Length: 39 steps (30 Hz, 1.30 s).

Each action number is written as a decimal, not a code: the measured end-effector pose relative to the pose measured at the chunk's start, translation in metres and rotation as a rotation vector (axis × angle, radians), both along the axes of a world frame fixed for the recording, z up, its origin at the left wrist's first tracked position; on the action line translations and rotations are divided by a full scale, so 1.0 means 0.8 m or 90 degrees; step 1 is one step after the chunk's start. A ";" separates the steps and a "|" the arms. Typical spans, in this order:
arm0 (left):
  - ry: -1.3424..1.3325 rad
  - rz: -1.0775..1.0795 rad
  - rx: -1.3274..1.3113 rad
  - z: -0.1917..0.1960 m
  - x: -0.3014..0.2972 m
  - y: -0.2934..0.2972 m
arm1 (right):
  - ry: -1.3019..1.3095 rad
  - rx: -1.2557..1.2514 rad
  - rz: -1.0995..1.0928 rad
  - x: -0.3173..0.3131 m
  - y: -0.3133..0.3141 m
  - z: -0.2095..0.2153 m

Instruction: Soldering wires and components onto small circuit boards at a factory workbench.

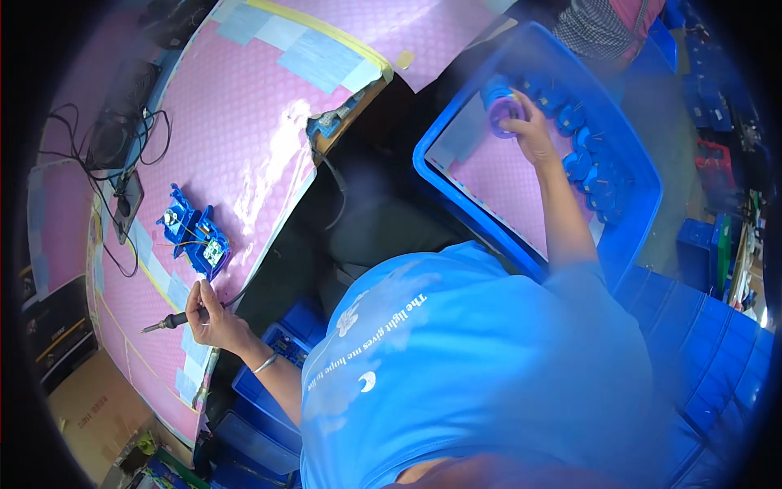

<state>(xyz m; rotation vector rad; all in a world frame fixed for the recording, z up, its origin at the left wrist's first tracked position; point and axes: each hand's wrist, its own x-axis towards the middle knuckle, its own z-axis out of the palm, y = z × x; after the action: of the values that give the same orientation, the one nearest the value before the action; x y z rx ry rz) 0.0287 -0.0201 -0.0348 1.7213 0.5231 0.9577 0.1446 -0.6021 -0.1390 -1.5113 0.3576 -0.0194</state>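
My left hand (pixel 213 319) is closed around a soldering iron (pixel 173 320) with a black handle, at the table's near edge. Its metal tip points left, and the fingertips are pinched close to an opened blue plastic housing (pixel 189 232). Inside that housing show a small green-and-white circuit board (pixel 214 252), thin wires and a round silvery part. On the right, my right hand (pixel 533 130) grips a round purple-and-blue plastic piece (pixel 507 116) over a large blue bin (pixel 533 53). Several blue plastic pieces (pixel 580 163) lie in a row inside the bin, on a pink sheet.
The table (pixel 236 106) has a pink patterned cover taped along its edges. Black cables (pixel 98 175) and dark devices lie at its left. Blue trays (pixel 261 440) stand below its near edge. Blue crates (pixel 700 342) sit at the right, and another person (pixel 603 28) shows at the top.
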 end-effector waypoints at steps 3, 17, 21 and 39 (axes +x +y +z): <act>-0.006 0.000 0.003 0.004 0.003 -0.002 | -0.129 0.199 0.131 0.004 0.036 0.075; -0.012 -0.148 0.212 0.035 -0.009 -0.066 | -0.424 -0.067 0.534 0.052 0.422 0.192; -0.027 -0.203 0.189 0.041 0.016 -0.086 | -0.197 0.488 0.485 0.005 0.477 0.167; -0.081 -0.163 0.235 0.022 0.043 -0.110 | -0.720 -0.458 0.420 0.032 0.378 0.167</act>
<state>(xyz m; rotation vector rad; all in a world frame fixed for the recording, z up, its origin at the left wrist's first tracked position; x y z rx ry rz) 0.0632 -0.1082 -0.0173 1.9801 0.0373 1.0119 0.1701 -0.2998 -0.0056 -1.9795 -1.1617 -0.4993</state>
